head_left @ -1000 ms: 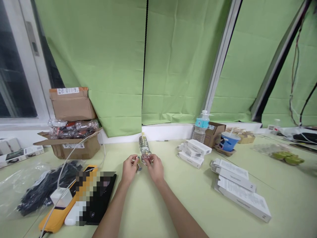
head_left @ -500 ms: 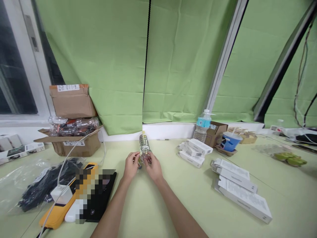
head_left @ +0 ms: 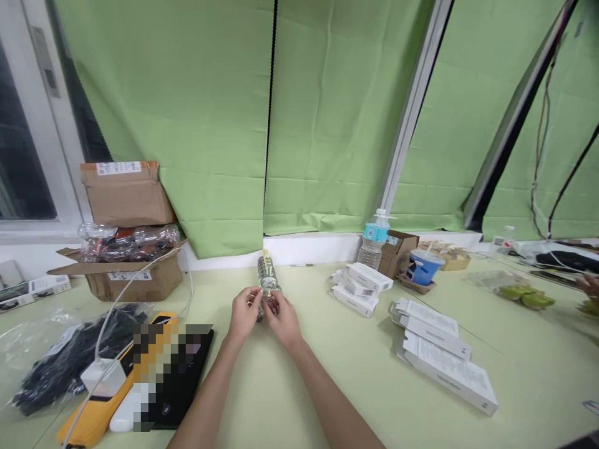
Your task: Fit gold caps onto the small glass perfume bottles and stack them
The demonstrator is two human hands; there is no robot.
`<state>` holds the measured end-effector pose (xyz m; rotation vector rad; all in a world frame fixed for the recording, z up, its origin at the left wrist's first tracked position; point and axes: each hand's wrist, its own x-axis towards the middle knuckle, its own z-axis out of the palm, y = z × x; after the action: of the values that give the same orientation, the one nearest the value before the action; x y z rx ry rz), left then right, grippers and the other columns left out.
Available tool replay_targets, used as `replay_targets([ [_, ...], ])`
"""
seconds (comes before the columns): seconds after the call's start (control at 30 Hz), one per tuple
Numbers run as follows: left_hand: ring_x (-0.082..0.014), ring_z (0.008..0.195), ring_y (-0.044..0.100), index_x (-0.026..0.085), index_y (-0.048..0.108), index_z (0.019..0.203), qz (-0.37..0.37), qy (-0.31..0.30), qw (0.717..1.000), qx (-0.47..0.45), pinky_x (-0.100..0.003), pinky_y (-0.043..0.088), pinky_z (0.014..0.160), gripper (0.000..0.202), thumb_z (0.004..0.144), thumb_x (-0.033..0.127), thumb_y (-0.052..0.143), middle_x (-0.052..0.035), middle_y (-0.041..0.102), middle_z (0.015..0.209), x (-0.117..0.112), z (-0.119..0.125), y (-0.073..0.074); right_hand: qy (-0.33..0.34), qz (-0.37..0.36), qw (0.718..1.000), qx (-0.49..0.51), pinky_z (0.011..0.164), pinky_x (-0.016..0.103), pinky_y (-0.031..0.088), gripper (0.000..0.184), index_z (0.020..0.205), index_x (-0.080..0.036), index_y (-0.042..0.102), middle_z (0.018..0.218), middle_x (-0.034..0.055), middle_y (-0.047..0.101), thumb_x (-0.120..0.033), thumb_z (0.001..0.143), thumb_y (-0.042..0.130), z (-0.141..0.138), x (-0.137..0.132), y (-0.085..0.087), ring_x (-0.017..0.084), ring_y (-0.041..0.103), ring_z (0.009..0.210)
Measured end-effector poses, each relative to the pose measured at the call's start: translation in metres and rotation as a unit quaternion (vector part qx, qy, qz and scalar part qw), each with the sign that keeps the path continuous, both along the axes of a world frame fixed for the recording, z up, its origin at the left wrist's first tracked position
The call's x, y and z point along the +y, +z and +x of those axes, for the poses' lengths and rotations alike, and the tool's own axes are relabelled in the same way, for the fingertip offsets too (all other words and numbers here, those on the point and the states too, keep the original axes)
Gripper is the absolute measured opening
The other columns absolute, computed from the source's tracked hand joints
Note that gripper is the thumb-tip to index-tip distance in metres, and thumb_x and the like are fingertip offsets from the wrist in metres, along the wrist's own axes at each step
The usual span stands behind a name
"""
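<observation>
Before me on the pale green table stands or lies a clear, ridged, bottle-like thing with a yellow bit at its far end; I cannot tell which. My left hand is at its near end, thumb and fingers pinched together. Close beside it, my right hand has its fingers curled inward. The fingertips nearly meet around something small and shiny that I cannot make out. The fingers cover much of the near end of the clear thing.
At left are an open carton of wrapped items, a yellow device and a black tablet-like thing. To the right stand white boxes, a water bottle and a blue cup. Another person's hand shows at the far right.
The view has shifted a little to the right. Another person's hand has come in at the right edge. My hands stay together at the same spot, with only small finger movement.
</observation>
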<state>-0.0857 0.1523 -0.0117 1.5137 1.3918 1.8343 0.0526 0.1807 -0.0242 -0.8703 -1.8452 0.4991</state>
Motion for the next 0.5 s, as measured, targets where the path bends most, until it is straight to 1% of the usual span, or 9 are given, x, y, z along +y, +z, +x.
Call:
replay_targets([
  [0.1, -0.0192, 0.086, 0.069, 0.017, 0.072, 0.101, 0.016, -0.003, 1.000, 0.027, -0.031, 0.056, 0.077, 0.027, 0.085, 0.038, 0.063, -0.0099, 0.073, 0.101, -0.001, 0.000, 0.005, 0.007, 0.015, 1.000, 0.003, 0.079, 0.031, 0.051, 0.032, 0.116, -0.023, 0.062, 0.101, 0.0063, 0.069, -0.028, 0.085, 0.058, 0.000, 0.002, -0.001, 0.020, 0.064, 0.084],
  [0.17, -0.0190, 0.089, 0.069, 0.017, 0.072, 0.100, 0.023, -0.008, 0.999, 0.043, -0.030, 0.055, 0.079, 0.026, 0.087, 0.036, 0.061, -0.0098, 0.072, 0.103, -0.001, 0.001, 0.007, 0.018, 0.025, 1.000, 0.006, 0.081, 0.031, 0.051, 0.033, 0.118, -0.022, 0.062, 0.105, 0.0071, 0.068, -0.027, 0.086, 0.056, 0.000, 0.002, -0.001, 0.021, 0.064, 0.089],
  [0.37, -0.0172, 0.085, 0.067, 0.018, 0.072, 0.102, 0.037, -0.039, 0.996, 0.074, -0.029, 0.056, 0.076, 0.025, 0.089, 0.034, 0.058, -0.0089, 0.069, 0.101, -0.001, 0.006, 0.013, 0.038, 0.035, 0.999, 0.010, 0.083, 0.032, 0.052, 0.034, 0.121, -0.022, 0.062, 0.108, 0.0087, 0.067, -0.023, 0.088, 0.052, 0.000, 0.001, 0.002, 0.021, 0.064, 0.092],
  [0.5, -0.0177, 0.082, 0.068, 0.018, 0.071, 0.103, 0.042, -0.038, 0.996, 0.071, -0.030, 0.057, 0.074, 0.025, 0.087, 0.033, 0.061, -0.0091, 0.070, 0.100, -0.001, 0.008, 0.017, 0.041, 0.034, 0.999, 0.010, 0.081, 0.032, 0.052, 0.033, 0.119, -0.022, 0.064, 0.107, 0.0088, 0.068, -0.021, 0.087, 0.052, -0.001, 0.000, 0.003, 0.022, 0.064, 0.091],
])
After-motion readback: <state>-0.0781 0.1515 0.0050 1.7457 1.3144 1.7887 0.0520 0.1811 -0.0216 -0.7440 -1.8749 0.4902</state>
